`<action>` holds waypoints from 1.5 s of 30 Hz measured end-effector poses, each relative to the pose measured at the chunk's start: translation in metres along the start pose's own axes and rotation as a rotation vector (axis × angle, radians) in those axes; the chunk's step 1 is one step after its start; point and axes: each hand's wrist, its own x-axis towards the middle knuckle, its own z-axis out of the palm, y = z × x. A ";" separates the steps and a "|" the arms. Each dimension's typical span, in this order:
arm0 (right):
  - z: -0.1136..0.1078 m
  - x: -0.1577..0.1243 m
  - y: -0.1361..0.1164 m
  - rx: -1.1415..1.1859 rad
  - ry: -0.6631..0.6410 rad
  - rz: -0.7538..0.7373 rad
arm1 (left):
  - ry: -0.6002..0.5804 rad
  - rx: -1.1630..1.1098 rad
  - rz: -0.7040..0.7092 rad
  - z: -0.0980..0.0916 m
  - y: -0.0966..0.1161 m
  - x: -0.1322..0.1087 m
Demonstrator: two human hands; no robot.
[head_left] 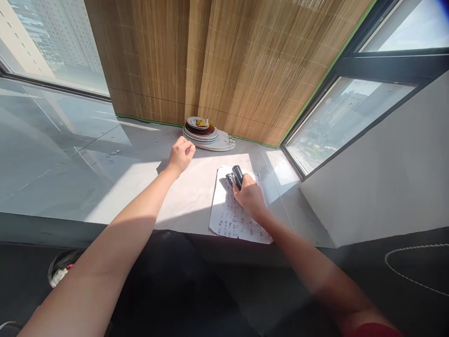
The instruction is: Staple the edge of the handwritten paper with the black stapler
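Observation:
My right hand (249, 194) is closed around a black stapler (236, 176) and rests on sheets of printed paper (229, 220) lying on the grey window ledge (140, 178). My left hand (181, 153) hovers in a loose fist over the ledge, a little left of the paper and just in front of a stack of plates (206, 135). Whether anything is in the left hand's fingers I cannot make out.
The plates stand at the back of the ledge against a bamboo blind (224, 65). Windows (336, 121) flank the blind on both sides. A white wall block (386, 178) rises at the right. A beaded cord (414, 276) lies on the dark floor at lower right.

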 end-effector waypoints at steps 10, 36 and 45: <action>-0.017 0.071 0.070 -0.056 0.086 0.028 | 0.171 -0.043 -0.050 -0.012 0.004 0.004; 0.126 0.137 -0.170 -0.036 -0.255 -0.365 | 0.417 -0.599 -0.277 -0.125 -0.041 0.001; 0.078 0.104 -0.063 -0.063 -0.200 -0.181 | 0.170 -0.775 -0.457 -0.072 -0.025 0.015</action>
